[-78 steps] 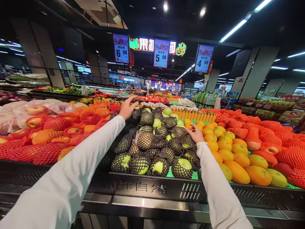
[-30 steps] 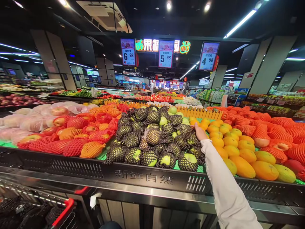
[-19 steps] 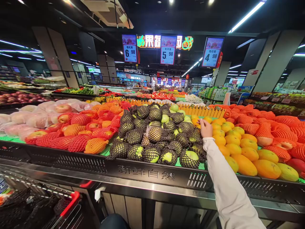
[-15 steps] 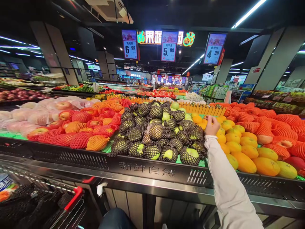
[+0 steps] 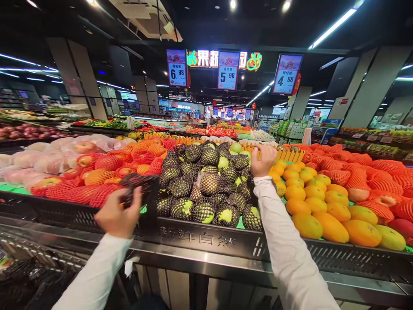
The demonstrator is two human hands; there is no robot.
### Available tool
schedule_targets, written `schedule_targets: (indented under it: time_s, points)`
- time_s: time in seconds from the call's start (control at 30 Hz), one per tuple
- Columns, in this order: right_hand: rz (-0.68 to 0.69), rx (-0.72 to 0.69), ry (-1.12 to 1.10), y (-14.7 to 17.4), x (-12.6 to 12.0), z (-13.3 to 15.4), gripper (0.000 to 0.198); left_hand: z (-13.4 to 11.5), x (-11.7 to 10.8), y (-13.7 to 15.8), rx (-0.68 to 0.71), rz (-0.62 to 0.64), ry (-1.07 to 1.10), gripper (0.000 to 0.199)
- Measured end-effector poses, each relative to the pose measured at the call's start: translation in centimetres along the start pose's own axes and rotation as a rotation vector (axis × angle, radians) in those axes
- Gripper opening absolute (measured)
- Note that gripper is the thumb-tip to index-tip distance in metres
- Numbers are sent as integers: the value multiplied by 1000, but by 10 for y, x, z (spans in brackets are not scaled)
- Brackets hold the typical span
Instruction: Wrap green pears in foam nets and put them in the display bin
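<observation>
My left hand (image 5: 119, 211) is at the front left corner of the green apples, thumb and fingers closed round a dark, blurred foam net (image 5: 139, 183). Whether fruit is inside that net cannot be told. A smeared black shape (image 5: 149, 209) stands between this hand and the apple pile. My right hand (image 5: 263, 160) is over the back right edge of the pile, fingers curled and pointing left; what they hold, if anything, is hidden. Green apples in black foam nets (image 5: 209, 183) are heaped between my hands. A bare green apple (image 5: 236, 148) lies just left of my right hand.
Oranges (image 5: 314, 191) lie right of my right forearm, with red-netted fruit (image 5: 371, 174) beyond. Red- and orange-netted apples (image 5: 109, 161) are at the left. The black slotted crate front (image 5: 206, 237) and a metal ledge (image 5: 200, 257) run along the near side. Price signs (image 5: 228, 71) hang overhead.
My left hand has come into view at the left with the dark net. My right hand has moved left from beside the oranges to the apple pile. The cart has mostly left view.
</observation>
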State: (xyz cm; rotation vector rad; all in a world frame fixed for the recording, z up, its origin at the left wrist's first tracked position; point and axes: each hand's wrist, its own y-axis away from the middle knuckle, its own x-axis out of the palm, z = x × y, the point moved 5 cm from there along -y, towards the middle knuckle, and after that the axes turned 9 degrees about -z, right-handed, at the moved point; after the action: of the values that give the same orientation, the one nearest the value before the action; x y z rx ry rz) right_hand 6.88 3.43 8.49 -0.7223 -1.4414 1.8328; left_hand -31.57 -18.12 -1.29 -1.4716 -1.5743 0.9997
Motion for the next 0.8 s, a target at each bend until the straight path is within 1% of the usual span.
schedule_targets:
  time_s: [0.07,0.1,0.13,0.17,0.23,0.27,0.3,0.33,0.4,0.43,0.47,0.5,0.57,0.63,0.73,0.8]
  points:
    - [173,-26,-76,16,21,-5,41,-60,52,5,70,114,86,30]
    - [268,-53,-125,24,30,-10,42,-95,77,6,122,176,158,32]
    - [329,-62,-160,30,35,-17,43,-131,97,7,180,214,240,33]
    - [356,-49,-183,34,37,-26,45,-166,118,9,255,301,328,33]
    - [333,48,-240,35,36,-45,47,-224,151,15,376,450,442,35]
    - [304,118,-283,33,35,-53,49,-245,167,20,441,547,449,35]
    - [281,184,-341,32,34,-59,49,-260,182,26,509,648,432,34]
    - [272,239,-408,30,35,-63,50,-269,197,33,569,745,397,32]
    - [306,308,-525,30,41,-64,49,-271,221,47,654,892,340,23]
    - [348,325,-558,32,45,-63,47,-268,230,51,663,928,343,19]
    - [399,335,-572,35,49,-61,45,-262,236,54,643,939,375,15]
    - [451,335,-575,38,53,-58,43,-256,241,54,595,929,428,13]
    - [533,306,-577,44,58,-53,37,-244,245,50,448,880,552,11]
    - [557,289,-572,48,58,-50,35,-234,249,45,300,840,629,10]
    - [571,340,-526,49,55,-50,37,-230,255,41,182,826,682,7]
    - [620,398,-535,51,53,-49,39,-228,259,40,122,813,720,6]
